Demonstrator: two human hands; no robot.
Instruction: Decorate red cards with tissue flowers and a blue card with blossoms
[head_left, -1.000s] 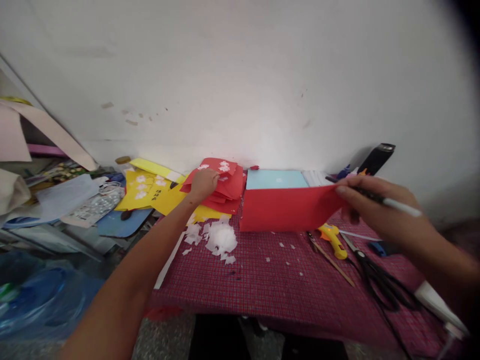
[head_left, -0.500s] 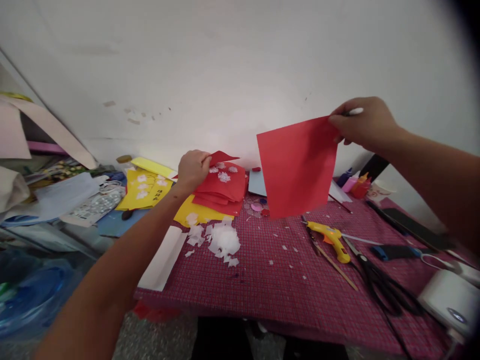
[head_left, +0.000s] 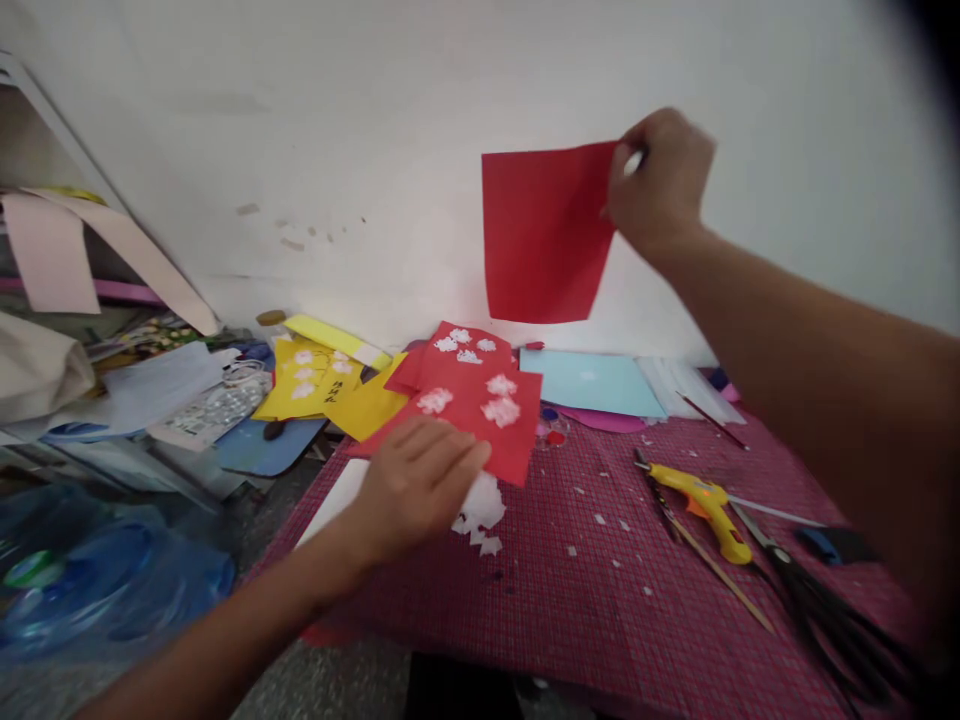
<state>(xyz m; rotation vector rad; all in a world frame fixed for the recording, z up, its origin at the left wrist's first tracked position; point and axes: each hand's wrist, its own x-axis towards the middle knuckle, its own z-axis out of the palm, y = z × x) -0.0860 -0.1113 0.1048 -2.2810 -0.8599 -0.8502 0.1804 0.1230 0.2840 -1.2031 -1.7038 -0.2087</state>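
My right hand (head_left: 664, 185) is raised in front of the wall, closed on one corner of a plain red paper sheet (head_left: 547, 235). A white-tipped pen (head_left: 634, 162) pokes out of the same grip, the rest of it hidden. Low over the table's left part, my left hand (head_left: 420, 475) grips the near edge of a red card (head_left: 517, 445) bearing white paper blossoms (head_left: 501, 410). Behind that lies another red card (head_left: 442, 368) with small white flowers. White paper scraps (head_left: 484, 505) show partly past my left fingers.
A yellow glue gun (head_left: 701, 500), black-handled scissors (head_left: 825, 610) and a thin stick (head_left: 724, 575) lie to the right. A light-blue folder (head_left: 592, 380) sits by the wall. Yellow cards (head_left: 304, 385) are at left; a blue water jug (head_left: 112, 580) stands below.
My right hand has lifted the plain red sheet up and then leftward. My left hand has drawn a blossom-decorated red card from the stack toward me. The view has shifted slightly.
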